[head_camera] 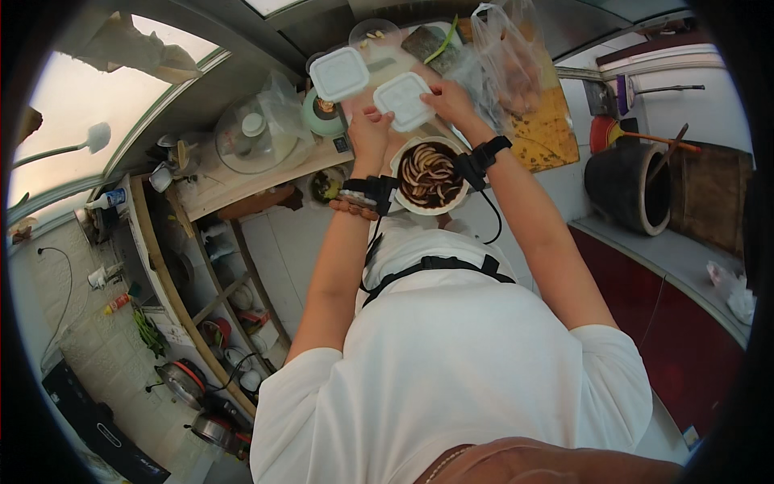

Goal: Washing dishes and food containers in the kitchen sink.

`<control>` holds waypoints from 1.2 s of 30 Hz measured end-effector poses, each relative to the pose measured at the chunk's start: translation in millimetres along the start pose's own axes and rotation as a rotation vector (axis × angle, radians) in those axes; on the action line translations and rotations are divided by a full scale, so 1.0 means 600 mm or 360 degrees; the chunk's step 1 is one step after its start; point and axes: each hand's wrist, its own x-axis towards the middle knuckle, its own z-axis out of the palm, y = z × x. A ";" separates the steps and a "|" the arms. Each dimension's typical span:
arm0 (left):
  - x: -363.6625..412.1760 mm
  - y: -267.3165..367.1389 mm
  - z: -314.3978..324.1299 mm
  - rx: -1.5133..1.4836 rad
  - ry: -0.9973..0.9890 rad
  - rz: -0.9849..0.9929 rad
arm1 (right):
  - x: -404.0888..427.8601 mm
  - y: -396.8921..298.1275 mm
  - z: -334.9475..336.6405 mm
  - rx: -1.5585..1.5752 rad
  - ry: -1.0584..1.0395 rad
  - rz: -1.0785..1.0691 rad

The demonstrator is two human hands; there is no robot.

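Observation:
A square white plastic lid (402,100) is pinched between my two hands, above the work surface. My left hand (369,136) grips its lower left corner, and my right hand (452,104) has its right edge. Just below the lid, close to my body, stands a pale bowl (394,166) of sliced food in dark brown sauce (428,172). A second square white lid or covered container (338,74) lies to the upper left of my hands. Part of a knife-like flat blade (381,64) shows between the two white pieces.
Behind are a clear bowl (384,25) with pale pieces and a green pepper (444,41) on a dark slab. Right of these sits a clear plastic bag (505,60). A glass lid with white knob (253,125) and a green kitchen scale (320,124) are left; a dark pot (617,181) stands right.

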 end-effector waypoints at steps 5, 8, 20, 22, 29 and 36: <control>0.023 -0.026 0.009 -0.0266 -0.0252 -0.0306 | 0.016 0.023 0.018 0.0286 0.0024 0.0133; 0.026 -0.024 0.001 -0.0310 -0.0266 -0.0332 | 0.021 0.025 0.027 0.0409 0.0081 0.0191; 0.082 -0.070 -0.093 -0.0266 0.0475 -0.0356 | -0.037 -0.010 -0.002 0.0958 -0.0164 0.0580; 0.135 -0.096 -0.110 -0.0375 0.0414 -0.0364 | -0.037 -0.011 0.006 0.1026 -0.0129 0.0520; 0.166 -0.056 -0.098 -0.0629 -0.0096 -0.0489 | -0.054 -0.032 -0.017 0.1204 -0.0257 0.0651; 0.100 -0.049 -0.114 -0.1368 -0.0233 -0.0656 | -0.085 -0.028 -0.104 0.2218 -0.0561 0.0491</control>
